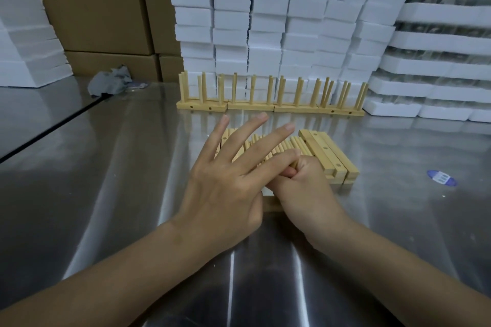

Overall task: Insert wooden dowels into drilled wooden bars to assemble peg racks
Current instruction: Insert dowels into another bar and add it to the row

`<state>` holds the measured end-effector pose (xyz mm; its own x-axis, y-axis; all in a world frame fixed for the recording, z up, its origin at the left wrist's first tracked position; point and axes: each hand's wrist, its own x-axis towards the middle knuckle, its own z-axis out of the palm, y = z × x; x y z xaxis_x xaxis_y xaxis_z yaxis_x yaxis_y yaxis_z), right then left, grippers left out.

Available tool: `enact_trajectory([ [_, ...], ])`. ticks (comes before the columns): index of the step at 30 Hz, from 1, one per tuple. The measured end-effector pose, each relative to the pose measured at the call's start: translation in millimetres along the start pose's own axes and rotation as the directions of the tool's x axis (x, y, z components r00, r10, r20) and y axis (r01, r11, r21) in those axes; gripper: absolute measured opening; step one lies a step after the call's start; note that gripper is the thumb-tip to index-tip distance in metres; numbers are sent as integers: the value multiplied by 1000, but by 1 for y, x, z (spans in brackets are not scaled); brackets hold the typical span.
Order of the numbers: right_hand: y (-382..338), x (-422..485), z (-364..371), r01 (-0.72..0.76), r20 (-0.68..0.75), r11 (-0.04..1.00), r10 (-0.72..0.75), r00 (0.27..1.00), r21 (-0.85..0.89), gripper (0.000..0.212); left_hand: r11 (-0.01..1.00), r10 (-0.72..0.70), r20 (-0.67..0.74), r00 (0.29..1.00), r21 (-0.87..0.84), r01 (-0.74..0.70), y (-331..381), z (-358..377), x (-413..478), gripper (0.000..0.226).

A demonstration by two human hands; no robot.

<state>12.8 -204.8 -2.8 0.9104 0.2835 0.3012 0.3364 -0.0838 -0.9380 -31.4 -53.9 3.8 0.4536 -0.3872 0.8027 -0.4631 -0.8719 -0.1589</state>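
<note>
My right hand [305, 188] is curled into a fist round a wooden dowel [293, 164] that barely shows between its fingers. My left hand [225, 180] lies over it with straight, spread fingers; the index finger touches the right fist. Under both hands a short piece of a wooden bar [271, 204] shows on the table. Behind the hands lies a pile of loose dowels [281, 145], with drilled bars [326, 154] stacked on its right side. Several finished peg racks [265, 106] stand in a row further back, pegs upright.
The steel table [132, 194] has a seam at the left and a blue sticker [441, 177] at the right. White foam blocks [279, 21] are stacked behind the racks and at both sides. Cardboard boxes [106, 8] and a grey rag [110, 82] sit at the back left.
</note>
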Motion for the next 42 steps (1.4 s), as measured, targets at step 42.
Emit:
enact_trajectory([
  [42, -16, 3, -58, 226, 293, 805, -69, 954, -548, 22, 513, -163, 707, 688, -535, 671, -65, -3, -9, 12],
])
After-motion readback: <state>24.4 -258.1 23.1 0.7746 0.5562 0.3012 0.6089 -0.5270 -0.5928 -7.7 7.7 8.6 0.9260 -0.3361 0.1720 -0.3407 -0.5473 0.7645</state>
